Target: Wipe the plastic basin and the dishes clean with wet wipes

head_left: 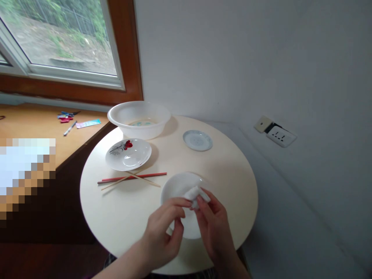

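Observation:
Above a white plate (192, 226) at the near side of the round table, my right hand (215, 223) pinches a small folded white cloth (195, 193) between thumb and fingers. Whether it is fabric or tissue is hard to tell. My left hand (164, 228) is beside it, its index fingertip touching the cloth's left edge. The left thumb stays apart from the cloth, with the other fingers loosely bent. Both hands partly cover the plate.
On the round table (232, 182) are red chopsticks (148, 175) crossed with light wooden ones (116, 182), a dish with a red flower (129, 159), a translucent basin (139, 131) and a small bluish plate (197, 140). A desk (37, 116) stands left; a wall socket (281, 135) is right.

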The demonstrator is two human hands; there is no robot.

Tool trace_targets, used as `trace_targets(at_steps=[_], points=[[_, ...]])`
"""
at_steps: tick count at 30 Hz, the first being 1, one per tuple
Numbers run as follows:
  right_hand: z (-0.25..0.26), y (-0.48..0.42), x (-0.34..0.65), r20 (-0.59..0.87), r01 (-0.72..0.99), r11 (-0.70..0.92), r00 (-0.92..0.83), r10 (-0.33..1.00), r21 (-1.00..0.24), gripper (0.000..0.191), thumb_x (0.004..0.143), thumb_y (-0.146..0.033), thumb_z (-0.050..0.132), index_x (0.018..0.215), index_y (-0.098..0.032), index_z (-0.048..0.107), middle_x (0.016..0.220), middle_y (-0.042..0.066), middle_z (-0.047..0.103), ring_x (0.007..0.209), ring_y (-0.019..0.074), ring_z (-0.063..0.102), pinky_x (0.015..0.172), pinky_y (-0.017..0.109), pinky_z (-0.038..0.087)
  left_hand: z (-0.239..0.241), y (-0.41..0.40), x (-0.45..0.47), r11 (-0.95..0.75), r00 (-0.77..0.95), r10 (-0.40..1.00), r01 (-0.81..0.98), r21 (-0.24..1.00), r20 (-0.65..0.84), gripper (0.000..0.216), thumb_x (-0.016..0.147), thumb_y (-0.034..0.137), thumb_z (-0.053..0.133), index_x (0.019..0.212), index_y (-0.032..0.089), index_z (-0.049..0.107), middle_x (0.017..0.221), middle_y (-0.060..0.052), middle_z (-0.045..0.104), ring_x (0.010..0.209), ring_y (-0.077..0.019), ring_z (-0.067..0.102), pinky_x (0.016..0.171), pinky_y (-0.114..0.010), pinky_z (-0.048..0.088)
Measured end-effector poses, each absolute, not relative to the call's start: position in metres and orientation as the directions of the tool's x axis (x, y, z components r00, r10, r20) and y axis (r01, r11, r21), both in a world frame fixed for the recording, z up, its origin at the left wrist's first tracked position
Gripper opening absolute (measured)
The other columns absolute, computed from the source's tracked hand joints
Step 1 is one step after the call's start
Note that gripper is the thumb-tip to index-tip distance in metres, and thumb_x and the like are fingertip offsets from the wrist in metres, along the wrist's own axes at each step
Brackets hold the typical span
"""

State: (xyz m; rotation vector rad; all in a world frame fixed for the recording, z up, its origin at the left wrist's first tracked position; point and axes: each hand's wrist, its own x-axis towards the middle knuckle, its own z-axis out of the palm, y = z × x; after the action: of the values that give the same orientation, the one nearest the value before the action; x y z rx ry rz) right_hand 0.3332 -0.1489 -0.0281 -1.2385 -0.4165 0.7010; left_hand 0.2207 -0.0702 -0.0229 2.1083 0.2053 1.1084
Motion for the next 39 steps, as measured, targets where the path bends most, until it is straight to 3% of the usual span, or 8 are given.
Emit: trace_targets(at_steps=[3,6,10,12,17,23,29,39], points=[[-0.024,-0.148,0.364,0.160,0.222,-0.003,0.713,0.682,-0.975,0.018,0.077,-0.033,0.059,0.087,-0.018,0.064,0.078,0.004,0.064,0.069,0.0166,0.057,0.061,0.030,0.048,-0.023,-0.041,0.223,-0.658,0.566,0.650,0.084,0.748,0.508,0.014,0.080,0.011,0.040,0.083,0.021,0.050,0.083,-0.005,0.060,0.079,-0.0168,0.060,0.071,-0.032,0.050],[-0.023,-0.142,0.387,0.332,0.719,-0.184,0.512,0.793,-0.670,0.015,0.077,-0.014,0.054,0.088,-0.016,0.064,0.085,0.008,0.063,0.078,0.0193,0.057,0.072,0.032,0.047,-0.031,-0.014,0.232,-0.531,0.630,0.746,0.367,0.763,0.216,0.027,0.084,0.028,0.041,0.107,0.017,0.048,0.100,-0.010,0.057,0.082,-0.0187,0.060,0.073,-0.035,0.050],[-0.025,-0.124,0.392,0.091,0.923,-0.347,0.364,0.927,-0.166,0.022,0.078,-0.002,0.045,0.088,-0.010,0.063,0.092,0.016,0.062,0.089,0.0249,0.056,0.078,0.035,0.045,-0.048,-0.001,0.242,-0.530,0.774,0.632,0.466,0.709,-0.037,0.033,0.082,0.030,0.045,0.112,0.015,0.045,0.107,-0.014,0.059,0.097,-0.0243,0.059,0.082,-0.038,0.047],[-0.029,-0.113,0.387,-0.022,0.930,-0.364,0.363,0.932,-0.055,0.025,0.080,-0.001,0.039,0.087,-0.009,0.062,0.092,0.018,0.062,0.087,0.0253,0.057,0.075,0.034,0.045,-0.053,-0.002,0.245,-0.503,0.807,0.567,0.497,0.707,-0.164,0.024,0.083,0.024,0.042,0.105,0.016,0.044,0.094,-0.012,0.064,0.080,-0.0224,0.065,0.067,-0.033,0.051],[-0.040,-0.101,0.375,-0.143,0.950,-0.291,0.275,0.951,-0.115,0.025,0.080,-0.001,0.040,0.082,-0.011,0.062,0.088,0.012,0.065,0.082,0.0189,0.059,0.075,0.028,0.043,-0.052,-0.007,0.249,-0.438,0.783,0.514,0.591,0.678,-0.350,0.020,0.085,0.022,0.032,0.103,0.013,0.035,0.078,-0.011,0.064,0.034,-0.0115,0.052,0.031,-0.021,0.036],[-0.032,-0.111,0.385,-0.223,0.991,-0.095,0.072,0.972,-0.093,0.021,0.079,-0.002,0.043,0.080,-0.010,0.062,0.088,0.013,0.065,0.084,0.0198,0.058,0.074,0.029,0.042,-0.040,-0.002,0.253,-0.700,0.841,0.472,0.539,0.468,-0.264,0.014,0.083,0.019,0.037,0.096,0.015,0.043,0.079,-0.012,0.066,0.058,-0.0182,0.063,0.044,-0.023,0.040],[-0.028,-0.113,0.388,-0.201,0.979,-0.184,0.164,0.966,-0.083,0.023,0.080,0.001,0.041,0.079,-0.010,0.062,0.088,0.012,0.064,0.085,0.0197,0.057,0.076,0.028,0.043,-0.037,0.007,0.269,-0.784,0.861,0.462,0.508,0.357,-0.212,0.026,0.081,0.017,0.042,0.107,0.010,0.046,0.089,-0.017,0.066,0.083,-0.0266,0.065,0.061,-0.031,0.045],[-0.031,-0.118,0.380,-0.275,0.986,-0.123,0.089,0.957,-0.108,0.023,0.079,0.000,0.042,0.083,-0.009,0.063,0.089,0.013,0.064,0.083,0.0201,0.058,0.074,0.029,0.043,-0.045,0.015,0.287,-0.881,0.918,0.391,0.393,0.263,-0.062,0.046,0.080,0.026,0.054,0.125,0.029,0.044,0.090,-0.007,0.068,0.083,-0.0241,0.064,0.062,-0.028,0.043]])
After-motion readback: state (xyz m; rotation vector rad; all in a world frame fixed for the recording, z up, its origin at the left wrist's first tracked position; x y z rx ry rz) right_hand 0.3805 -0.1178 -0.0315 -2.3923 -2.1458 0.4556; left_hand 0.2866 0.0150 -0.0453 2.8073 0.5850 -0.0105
